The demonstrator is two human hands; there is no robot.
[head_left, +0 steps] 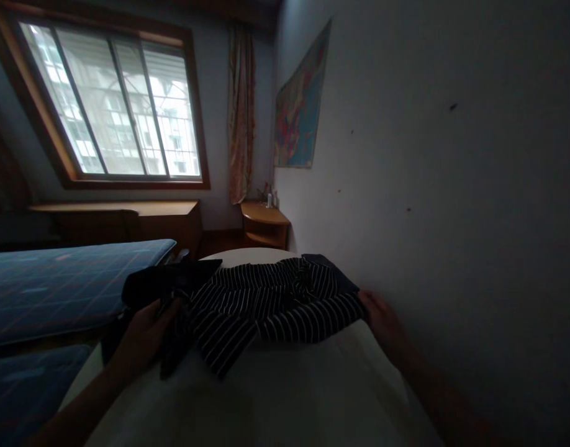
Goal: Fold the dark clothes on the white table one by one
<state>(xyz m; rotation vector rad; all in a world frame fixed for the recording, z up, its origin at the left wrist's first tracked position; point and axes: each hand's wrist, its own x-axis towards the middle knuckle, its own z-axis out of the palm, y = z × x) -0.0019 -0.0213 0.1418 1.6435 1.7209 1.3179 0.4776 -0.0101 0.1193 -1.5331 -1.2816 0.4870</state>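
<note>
A dark striped garment [266,298] with thin pale lines lies rumpled across a pale round-edged table [266,385]. Plain dark cloth shows at its left side and its far right corner. My left hand [148,329] is closed on the bunched dark cloth at the left, which droops past the table's edge. At the opposite end, my right hand [375,313] pinches the garment's right edge close to the wall. Dim light hides the exact folds and part of the fingers on both hands.
On the left are blue plaid mattresses [71,285], one above the other. A wooden desk [168,208] stands below the window [122,105]. In the corner is a small wooden shelf unit [266,214]. The white wall [452,261] runs close along the right, with a map [301,112] on it.
</note>
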